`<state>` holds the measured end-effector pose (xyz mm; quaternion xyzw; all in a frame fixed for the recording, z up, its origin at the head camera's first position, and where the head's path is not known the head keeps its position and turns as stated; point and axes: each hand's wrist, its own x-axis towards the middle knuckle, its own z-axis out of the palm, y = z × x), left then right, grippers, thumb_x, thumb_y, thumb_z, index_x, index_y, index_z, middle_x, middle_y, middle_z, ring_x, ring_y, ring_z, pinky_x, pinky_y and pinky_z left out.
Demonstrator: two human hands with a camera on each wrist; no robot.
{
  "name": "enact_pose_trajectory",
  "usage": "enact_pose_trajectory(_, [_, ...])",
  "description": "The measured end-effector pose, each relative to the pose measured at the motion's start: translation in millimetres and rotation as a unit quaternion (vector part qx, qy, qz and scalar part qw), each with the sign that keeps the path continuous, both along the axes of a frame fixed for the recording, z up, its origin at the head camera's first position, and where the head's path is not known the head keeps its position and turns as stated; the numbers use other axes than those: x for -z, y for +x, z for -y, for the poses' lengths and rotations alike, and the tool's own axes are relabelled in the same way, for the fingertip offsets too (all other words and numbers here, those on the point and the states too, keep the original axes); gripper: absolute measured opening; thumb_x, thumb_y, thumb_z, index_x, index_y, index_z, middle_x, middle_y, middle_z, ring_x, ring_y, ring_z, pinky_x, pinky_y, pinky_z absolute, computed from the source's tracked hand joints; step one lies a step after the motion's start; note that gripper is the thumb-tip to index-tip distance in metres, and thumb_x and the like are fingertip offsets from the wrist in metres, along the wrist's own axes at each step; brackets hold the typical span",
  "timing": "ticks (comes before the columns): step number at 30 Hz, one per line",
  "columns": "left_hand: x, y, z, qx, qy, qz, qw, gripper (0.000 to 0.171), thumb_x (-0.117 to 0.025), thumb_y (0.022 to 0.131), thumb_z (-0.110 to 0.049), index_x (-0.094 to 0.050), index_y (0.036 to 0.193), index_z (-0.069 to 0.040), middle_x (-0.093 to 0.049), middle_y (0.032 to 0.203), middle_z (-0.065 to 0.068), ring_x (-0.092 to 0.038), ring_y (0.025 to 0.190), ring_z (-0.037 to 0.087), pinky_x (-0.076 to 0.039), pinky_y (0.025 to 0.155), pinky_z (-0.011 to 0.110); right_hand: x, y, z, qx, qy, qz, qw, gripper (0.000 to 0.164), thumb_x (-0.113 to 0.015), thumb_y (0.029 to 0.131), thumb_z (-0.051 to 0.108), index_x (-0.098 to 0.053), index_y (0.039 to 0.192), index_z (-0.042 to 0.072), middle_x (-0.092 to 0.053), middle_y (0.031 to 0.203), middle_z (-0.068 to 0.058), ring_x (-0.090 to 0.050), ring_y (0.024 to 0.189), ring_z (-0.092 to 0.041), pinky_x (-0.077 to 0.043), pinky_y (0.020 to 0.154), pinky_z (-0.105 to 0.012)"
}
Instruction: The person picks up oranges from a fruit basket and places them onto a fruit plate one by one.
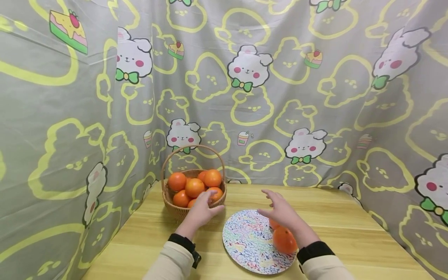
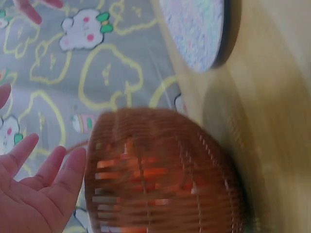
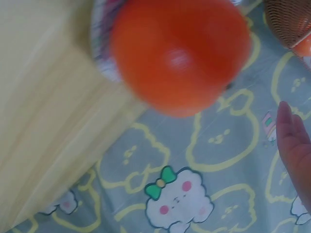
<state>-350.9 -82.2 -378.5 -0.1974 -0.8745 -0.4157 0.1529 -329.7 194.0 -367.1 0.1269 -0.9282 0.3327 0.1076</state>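
A wicker basket (image 1: 194,210) with a tall handle holds several oranges (image 1: 195,188) at the back left of the table. My left hand (image 1: 200,212) hovers at the basket's front right side, fingers spread and relaxed, holding nothing; the left wrist view shows the hand (image 2: 39,194) beside the basket's woven wall (image 2: 165,165). A round plate (image 1: 245,245) with a multicoloured squiggle pattern lies right of the basket. On its right side sit two oranges, the nearer orange (image 1: 284,240) in plain sight and the other mostly hidden by my right hand (image 1: 280,210). That hand is above the plate, fingers loosely bent, gripping nothing.
The wooden table (image 1: 336,210) extends to the right of the plate. A grey curtain (image 1: 217,97) with yellow outlines and white rabbit faces hangs behind the table and along both sides.
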Motion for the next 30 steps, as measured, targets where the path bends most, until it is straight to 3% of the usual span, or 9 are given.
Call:
enact_pose_trajectory(5, [-5.8,-6.5,15.7,-0.030,0.036,0.007,0.9989,0.056,-0.074,0.076,-0.028,-0.051,0.123,-0.007,-0.051,0.122,0.015,-0.051,0.108,0.032,-0.042,0.089,0.044,-7.1,-6.6,19.2,-0.021,-0.016,0.001,1.000,0.079,-0.071,0.077,0.040,-0.032,0.141,0.017,-0.040,0.134,-0.015,-0.051,0.108,-0.033,-0.048,0.080,-0.044])
enact_pose_trajectory(12, [-10.4,-7.0,30.8,-0.039,0.084,0.041,0.9948,0.065,-0.076,0.075,-0.025,-0.046,0.128,-0.004,-0.049,0.126,0.016,-0.050,0.112,0.034,-0.041,0.093,0.045,-13.5,-14.4,43.9,-0.047,-0.062,0.027,0.997,0.083,-0.072,0.075,0.041,-0.029,0.142,0.021,-0.035,0.138,-0.016,-0.047,0.112,-0.034,-0.048,0.079,-0.040])
enact_pose_trajectory(25, [-7.9,-18.6,54.5,-0.056,0.106,0.036,0.9921,0.071,-0.078,0.072,-0.023,-0.042,0.131,-0.005,-0.045,0.128,0.021,-0.049,0.112,0.036,-0.041,0.092,0.047,-13.8,-22.4,75.2,-0.084,-0.078,0.008,0.993,0.080,-0.074,0.076,0.032,-0.029,0.142,0.022,-0.034,0.137,-0.017,-0.048,0.110,-0.037,-0.047,0.081,-0.042])
enact_pose_trajectory(30, [-8.4,-22.0,61.5,-0.067,0.108,0.045,0.9908,0.074,-0.079,0.071,-0.025,-0.041,0.132,-0.006,-0.045,0.128,0.021,-0.049,0.111,0.035,-0.043,0.090,0.046,-14.1,-25.1,83.9,-0.096,-0.084,0.005,0.992,0.082,-0.074,0.075,0.035,-0.030,0.142,0.021,-0.035,0.137,-0.016,-0.049,0.108,-0.036,-0.048,0.079,-0.040])
